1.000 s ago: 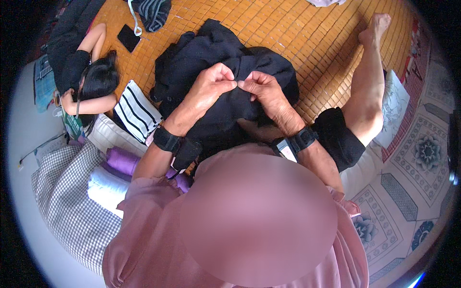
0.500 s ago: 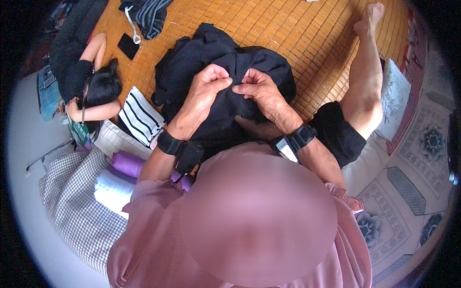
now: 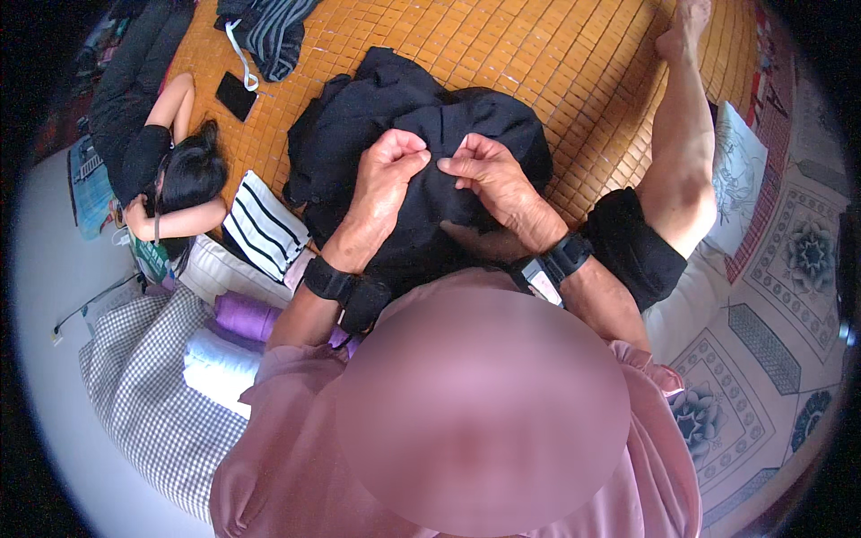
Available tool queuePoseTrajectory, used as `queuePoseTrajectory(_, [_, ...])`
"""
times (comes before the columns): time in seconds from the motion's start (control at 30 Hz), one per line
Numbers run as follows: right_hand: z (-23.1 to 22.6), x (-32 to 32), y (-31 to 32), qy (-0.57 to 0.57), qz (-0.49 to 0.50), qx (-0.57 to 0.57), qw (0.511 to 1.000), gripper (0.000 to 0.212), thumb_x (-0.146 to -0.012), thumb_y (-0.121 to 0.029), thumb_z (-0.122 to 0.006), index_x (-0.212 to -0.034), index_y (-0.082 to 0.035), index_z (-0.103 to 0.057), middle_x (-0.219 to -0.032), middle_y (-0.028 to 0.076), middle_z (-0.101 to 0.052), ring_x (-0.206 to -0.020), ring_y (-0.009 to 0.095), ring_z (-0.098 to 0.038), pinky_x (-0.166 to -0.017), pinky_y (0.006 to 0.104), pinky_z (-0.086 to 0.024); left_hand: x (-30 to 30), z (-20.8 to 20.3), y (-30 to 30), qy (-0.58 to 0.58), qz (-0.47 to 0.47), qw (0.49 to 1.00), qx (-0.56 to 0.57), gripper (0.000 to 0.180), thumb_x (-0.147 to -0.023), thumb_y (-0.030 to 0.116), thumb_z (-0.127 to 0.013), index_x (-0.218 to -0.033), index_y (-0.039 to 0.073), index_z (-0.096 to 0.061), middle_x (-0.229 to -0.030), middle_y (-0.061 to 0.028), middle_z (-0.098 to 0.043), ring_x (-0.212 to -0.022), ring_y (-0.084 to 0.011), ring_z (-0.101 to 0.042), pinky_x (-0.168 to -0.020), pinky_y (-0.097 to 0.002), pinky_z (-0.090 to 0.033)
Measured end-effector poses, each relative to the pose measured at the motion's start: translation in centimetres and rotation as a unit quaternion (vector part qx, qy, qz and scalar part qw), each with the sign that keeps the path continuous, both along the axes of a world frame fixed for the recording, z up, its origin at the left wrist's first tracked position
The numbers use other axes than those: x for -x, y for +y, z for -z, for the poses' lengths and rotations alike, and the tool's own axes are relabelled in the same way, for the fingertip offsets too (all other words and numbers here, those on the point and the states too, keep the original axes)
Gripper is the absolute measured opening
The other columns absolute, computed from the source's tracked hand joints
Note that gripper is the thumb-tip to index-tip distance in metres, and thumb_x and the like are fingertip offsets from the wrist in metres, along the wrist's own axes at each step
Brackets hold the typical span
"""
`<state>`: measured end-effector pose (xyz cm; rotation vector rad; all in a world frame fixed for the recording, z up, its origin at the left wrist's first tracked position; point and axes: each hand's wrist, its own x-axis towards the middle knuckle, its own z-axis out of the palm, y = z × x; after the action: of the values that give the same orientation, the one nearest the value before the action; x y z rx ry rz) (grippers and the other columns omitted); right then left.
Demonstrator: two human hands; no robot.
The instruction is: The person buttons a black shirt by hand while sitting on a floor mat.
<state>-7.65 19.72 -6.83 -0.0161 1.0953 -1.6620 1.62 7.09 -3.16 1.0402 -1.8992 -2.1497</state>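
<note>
Hands first: left hand point(image 3: 387, 170) and right hand point(image 3: 489, 175) sit almost knuckle to knuckle in the middle of the view, both on a black garment point(image 3: 421, 125). Left fingers are curled in and pinching a bit of the black cloth; right fingers are pressed together pinching the same fold right beside them, fingertips close to touching. Each wrist has a dark strap on it.

That garment is bunched in a heap on the woven orange mat point(image 3: 583, 63), spreading from the person's lap up toward 12 o'clock. At about 1 to 2 o'clock the person's bare leg point(image 3: 686, 152) stretches out across the mat, with a white patterned cushion point(image 3: 740, 170) just beside it.

Over at 9 to 10 o'clock another person in dark clothes point(image 3: 157, 161) is lying on the mat's edge. A black phone point(image 3: 237, 95) lies near their arm, and a striped dark cloth point(image 3: 269, 31) is at 11 o'clock. Black-and-white striped fabric point(image 3: 265, 238) sits just left of the garment, and lower down at 8 o'clock there's a purple roll point(image 3: 247, 316) on a checked cloth point(image 3: 143, 394).
</note>
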Motion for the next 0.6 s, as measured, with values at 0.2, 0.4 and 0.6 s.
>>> queuePoseTrajectory(0.2, [0.2,0.4,0.0,0.025,-0.015,0.021,0.999,0.015,-0.072,-0.004,-0.066,-0.073,-0.011,-0.053,-0.069,-0.004,-0.055,-0.062,0.006,-0.051,-0.056,0.0196,-0.041,-0.3,-0.1,0.0,0.015,0.061,0.989,0.132,0.02,-0.072,-0.004,-0.06,-0.091,0.0,-0.055,-0.08,-0.004,-0.057,-0.072,-0.0076,-0.052,-0.065,-0.0211,-0.044])
queuePoseTrajectory(0.4, [-0.4,0.0,-0.2,0.108,-0.004,0.003,0.994,0.014,-0.07,-0.003,-0.066,-0.07,-0.009,-0.054,-0.066,-0.004,-0.055,-0.061,0.005,-0.049,-0.054,0.0196,-0.039,-0.6,0.5,0.4,-0.004,0.068,0.972,0.223,0.031,-0.068,-0.005,-0.061,-0.097,0.003,-0.052,-0.082,-0.0088,-0.058,-0.072,-0.0144,-0.056,-0.066,-0.0253,-0.046])
queuePoseTrajectory(0.6, [-0.2,0.4,0.1,0.115,-0.023,-0.006,0.993,0.01,-0.074,-0.013,-0.065,-0.073,-0.008,-0.056,-0.066,-0.005,-0.054,-0.061,0.005,-0.047,-0.054,0.0198,-0.039,0.1,-0.3,1.5,0.001,0.077,0.948,0.31,0.031,-0.068,-0.005,-0.06,-0.096,0.002,-0.051,-0.083,-0.0121,-0.059,-0.078,-0.0209,-0.059,-0.069,-0.0291,-0.046])
